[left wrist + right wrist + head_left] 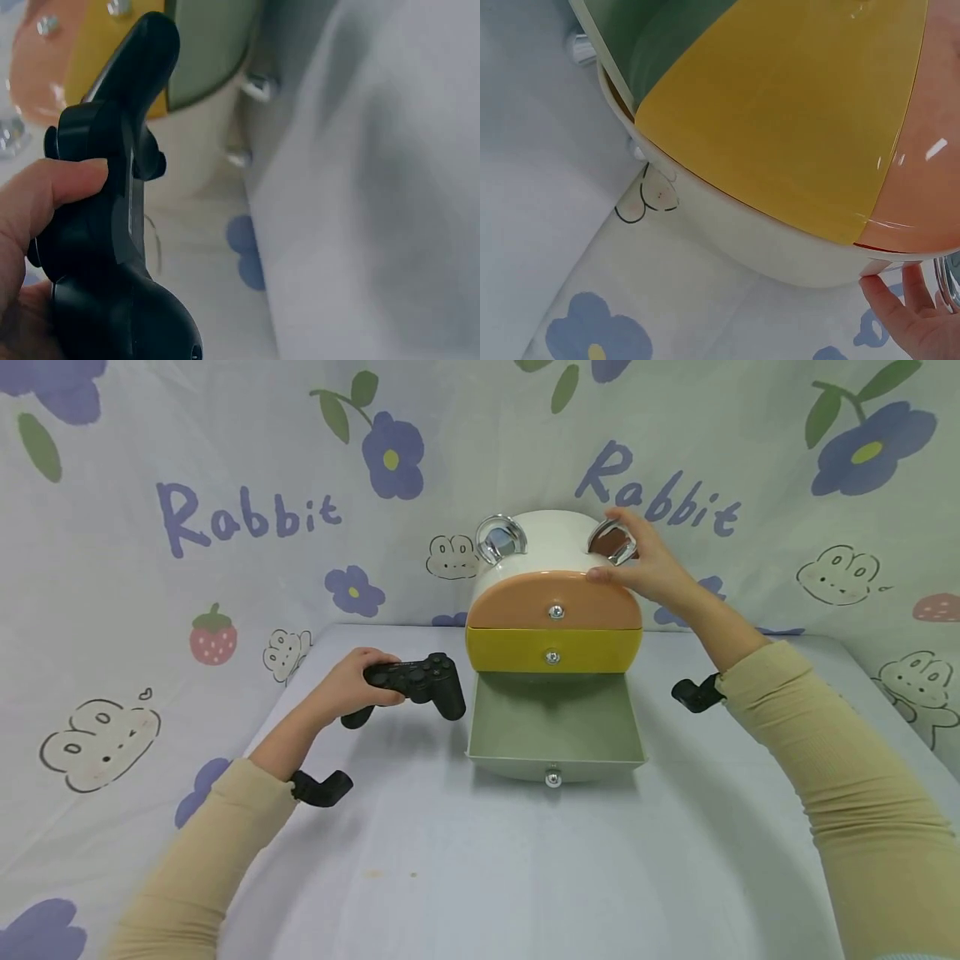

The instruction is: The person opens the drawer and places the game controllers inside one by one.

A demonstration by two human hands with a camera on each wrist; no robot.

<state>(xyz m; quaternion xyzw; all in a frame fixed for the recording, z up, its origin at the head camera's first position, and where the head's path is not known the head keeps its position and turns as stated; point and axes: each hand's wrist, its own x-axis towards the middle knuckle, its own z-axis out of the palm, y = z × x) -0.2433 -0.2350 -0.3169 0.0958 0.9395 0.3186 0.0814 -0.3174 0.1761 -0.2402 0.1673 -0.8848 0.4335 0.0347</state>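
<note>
A black game controller [420,678] is gripped in my left hand [352,681], held above the table just left of a small drawer cabinet [555,539]. In the left wrist view the thumb lies across the controller [97,225]. The cabinet's grey-green bottom drawer [555,718] is pulled out, with nothing seen inside it. Its yellow drawer [517,650] and orange drawer [517,602] are closed. My right hand [648,564] rests on the cabinet's upper right, fingers around the chrome-rimmed ear [615,542] and thumb near the orange front's top edge.
A second chrome-rimmed ear [501,539] stands on the cabinet's upper left. The white-covered table [450,868] lies in front. Behind it hangs a cloth [262,435] printed with flowers and rabbits. Black wrist mounts [322,789] stick out from both sleeves.
</note>
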